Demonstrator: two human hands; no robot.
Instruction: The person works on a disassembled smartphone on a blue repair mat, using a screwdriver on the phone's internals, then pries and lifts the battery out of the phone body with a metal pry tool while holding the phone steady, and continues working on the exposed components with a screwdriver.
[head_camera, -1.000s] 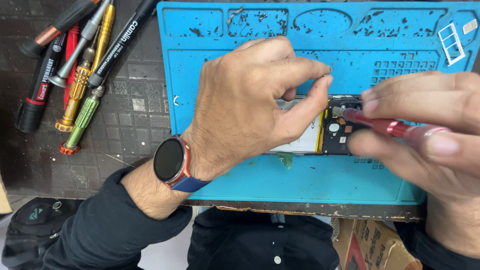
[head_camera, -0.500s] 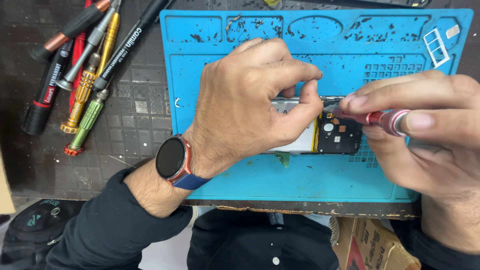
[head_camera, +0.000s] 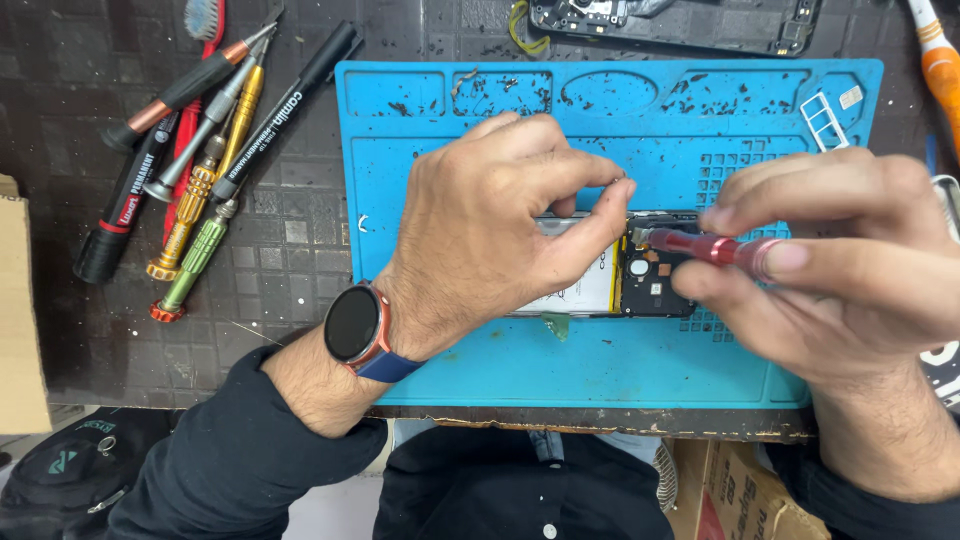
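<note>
An opened phone lies on a blue repair mat, its white battery and dark circuit board exposed. My left hand, with a dark round watch at the wrist, covers the phone's left part and pinches its upper edge between thumb and fingers. My right hand holds a red precision screwdriver nearly level, its tip at the upper left corner of the circuit board. Most of the phone's left side is hidden under my left hand.
Several screwdrivers and a black marker lie on the dark grid mat at the left. A second stripped phone frame rests beyond the blue mat. An orange tool handle sits at the far right. A cardboard piece is at the left edge.
The view has drifted slightly, so more of the stripped frame at the top shows. My right hand and the red screwdriver shifted a little left toward the board's corner. My left hand stays on the phone.
</note>
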